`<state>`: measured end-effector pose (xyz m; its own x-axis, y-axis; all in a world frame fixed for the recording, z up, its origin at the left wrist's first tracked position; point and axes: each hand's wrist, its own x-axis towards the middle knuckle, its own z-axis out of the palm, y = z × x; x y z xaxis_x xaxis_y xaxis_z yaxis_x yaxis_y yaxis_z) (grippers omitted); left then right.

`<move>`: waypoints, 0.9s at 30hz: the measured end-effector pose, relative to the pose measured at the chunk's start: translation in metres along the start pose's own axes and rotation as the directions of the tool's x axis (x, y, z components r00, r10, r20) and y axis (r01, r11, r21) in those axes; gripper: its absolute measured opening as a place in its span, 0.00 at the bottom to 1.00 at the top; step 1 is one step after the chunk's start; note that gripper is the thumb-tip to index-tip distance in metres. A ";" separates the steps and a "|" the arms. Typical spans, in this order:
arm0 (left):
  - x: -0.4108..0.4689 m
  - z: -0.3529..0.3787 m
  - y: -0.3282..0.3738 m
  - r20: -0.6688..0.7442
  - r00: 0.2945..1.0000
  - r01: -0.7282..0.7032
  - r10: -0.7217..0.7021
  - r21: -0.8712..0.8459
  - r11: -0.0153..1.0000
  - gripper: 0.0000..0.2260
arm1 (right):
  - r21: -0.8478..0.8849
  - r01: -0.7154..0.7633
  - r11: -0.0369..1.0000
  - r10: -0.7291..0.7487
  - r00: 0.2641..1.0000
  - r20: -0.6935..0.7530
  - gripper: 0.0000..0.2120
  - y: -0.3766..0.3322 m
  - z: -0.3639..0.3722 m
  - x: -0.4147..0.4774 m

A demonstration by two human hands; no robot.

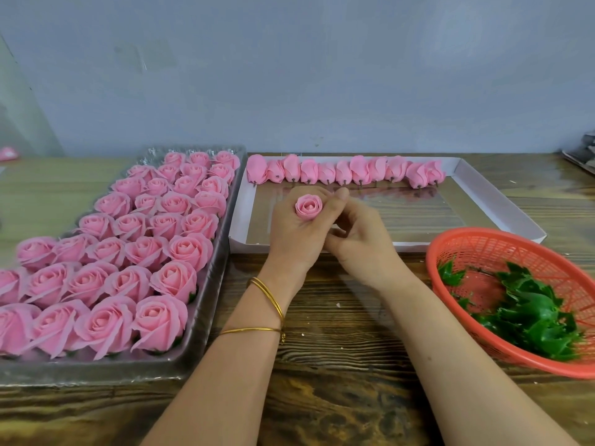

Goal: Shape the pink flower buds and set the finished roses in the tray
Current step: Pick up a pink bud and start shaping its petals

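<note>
My left hand (294, 235) grips a small pink flower bud (309, 207) upright, its centre facing up, over the near part of the white box. My right hand (357, 235) pinches the bud's right side, thumb and fingertips against the petals. A row of several closed pink buds (346, 170) lies along the far wall of the white box (502, 204). On the left, a clear plastic tray (206, 313) holds several rows of finished open pink roses (128, 252).
An orange plastic basket (476, 249) with green leaf-shaped sepals (531, 317) stands at the right on the wooden table (338, 365). A grey wall runs behind. Dark objects sit at the far right edge (582, 156).
</note>
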<state>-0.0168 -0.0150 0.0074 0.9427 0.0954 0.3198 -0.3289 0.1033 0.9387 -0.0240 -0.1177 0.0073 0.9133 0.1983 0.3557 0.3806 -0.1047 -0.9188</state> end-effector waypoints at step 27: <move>0.001 0.003 -0.010 0.031 0.992 0.128 -0.126 -0.078 0.989 0.11 | 0.081 -0.081 0.993 0.088 0.992 -0.094 0.20 0.005 0.003 -0.003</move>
<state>-0.0124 -0.0193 -0.0012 0.9779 0.0509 0.2029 -0.2089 0.1914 0.9590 -0.0253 -0.1157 0.0007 0.9529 0.0955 0.2879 0.2928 -0.0415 -0.9553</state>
